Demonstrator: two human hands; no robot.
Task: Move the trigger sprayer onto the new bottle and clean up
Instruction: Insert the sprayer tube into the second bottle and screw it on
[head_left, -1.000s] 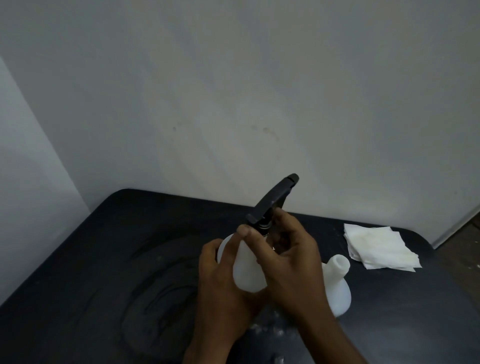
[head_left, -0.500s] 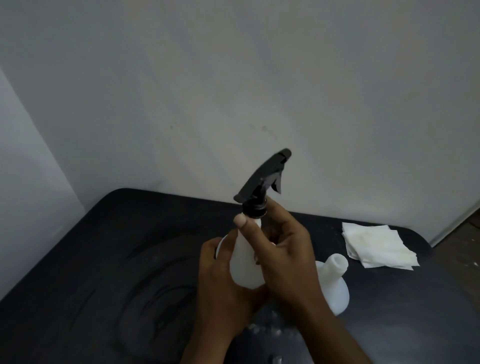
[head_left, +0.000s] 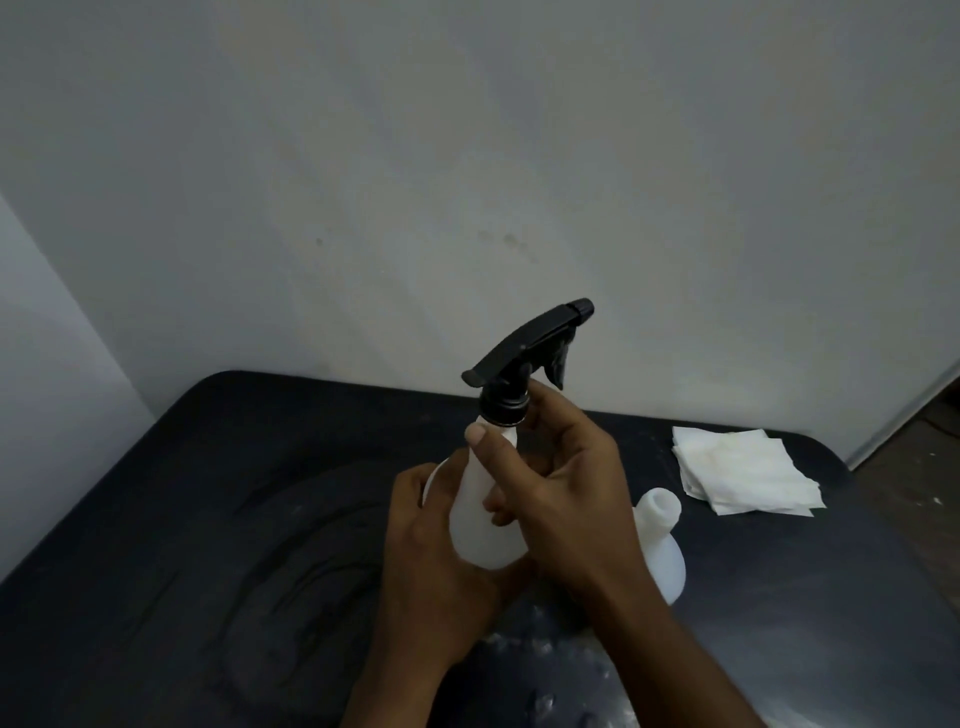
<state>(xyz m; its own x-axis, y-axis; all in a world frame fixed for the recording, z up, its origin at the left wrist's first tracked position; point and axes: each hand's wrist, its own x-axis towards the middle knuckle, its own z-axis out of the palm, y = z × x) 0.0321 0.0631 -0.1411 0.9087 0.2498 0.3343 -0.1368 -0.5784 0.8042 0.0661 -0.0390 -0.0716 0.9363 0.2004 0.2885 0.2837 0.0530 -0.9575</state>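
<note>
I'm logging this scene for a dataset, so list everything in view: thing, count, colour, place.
Trigger sprayer: one, black, on the neck of the held bottle, nozzle pointing up and to the right.
Held bottle: one, white, raised above the table in both hands.
Open bottle: one, white, no cap, standing on the table behind the right hand.
Napkins: a small stack, white, on the table's far right part.
Table: one, black, against the wall, with what look like droplets near its front edge.
Wall: pale grey, behind the table.
Left hand: one, wrapped around the held bottle's body.
Right hand: one, fingers at the bottle's neck just under the sprayer collar.
</note>
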